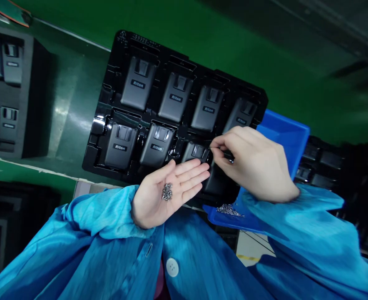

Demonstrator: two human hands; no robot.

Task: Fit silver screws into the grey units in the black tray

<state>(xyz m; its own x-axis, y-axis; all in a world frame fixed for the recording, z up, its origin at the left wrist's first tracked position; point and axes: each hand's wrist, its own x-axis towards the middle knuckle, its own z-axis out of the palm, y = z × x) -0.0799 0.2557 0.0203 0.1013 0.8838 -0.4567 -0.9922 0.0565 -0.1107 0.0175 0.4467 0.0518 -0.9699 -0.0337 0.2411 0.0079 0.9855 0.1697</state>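
My left hand (168,189) lies palm up with fingers stretched out, just in front of a black plastic tray (90,160). On its palm rests a small heap of shiny metal pieces that look like screws (167,191). My right hand (249,160) is closed in a pinch by the upper right corner of a grey device (188,152) in the tray's near row; what its fingertips hold is too small to make out. Several like devices, labelled Riton (137,85), sit in the tray's two rows. My hands partly cover those at the near right.
A blue bin (292,139) stands right of the tray, partly under it, with more small metal pieces (229,209) at its near end. A dark foam tray (36,96) with several devices is at the left. More dark devices (323,158) lie at the right on the green surface.
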